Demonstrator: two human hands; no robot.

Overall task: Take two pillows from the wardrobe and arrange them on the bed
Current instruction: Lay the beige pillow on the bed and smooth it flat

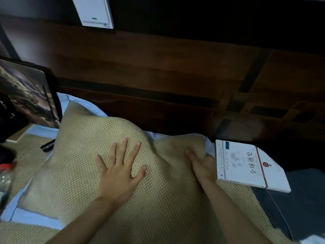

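A tan mesh-covered pillow (82, 155) with a pale blue border lies on the bed against the dark wooden headboard (158, 71). My left hand (119, 171) rests flat on its bulging middle, fingers spread. My right hand (202, 164) pinches the mesh fabric near the pillow's right edge, fingers curled into a fold. Whether a second pillow lies under or beside this one I cannot tell; the tan mesh continues toward the bottom of the view.
A white book (246, 166) lies on the bed to the right of my right hand. At left stand a dark-framed picture (26, 94), a black pen-like object (47, 146) and a clear bottle with a red cap (4, 180). Dark fabric (299, 199) lies lower right.
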